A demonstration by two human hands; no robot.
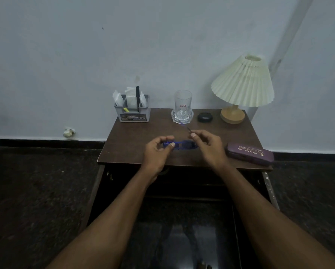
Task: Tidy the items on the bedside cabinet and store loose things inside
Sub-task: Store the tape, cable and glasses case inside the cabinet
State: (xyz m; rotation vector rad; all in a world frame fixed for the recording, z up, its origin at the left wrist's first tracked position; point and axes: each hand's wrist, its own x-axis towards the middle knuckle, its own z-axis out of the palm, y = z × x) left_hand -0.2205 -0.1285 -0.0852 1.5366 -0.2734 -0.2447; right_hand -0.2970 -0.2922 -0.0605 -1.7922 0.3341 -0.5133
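Observation:
Blue-framed glasses point(182, 145) are held just above the middle of the brown bedside cabinet top point(129, 140). My left hand point(159, 150) grips their left end between thumb and fingers. My right hand point(207, 145) pinches the right temple arm, which sticks out toward the back. A closed purple glasses case point(250, 152) with gold lettering lies at the cabinet's front right edge.
At the back stand a grey organiser point(132, 111) with papers and a pen, a clear glass point(182, 105) on a coaster, a small black earbud case point(205, 117) and a lamp point(240, 88) with a pleated cream shade. The cabinet's dark front lies below my arms.

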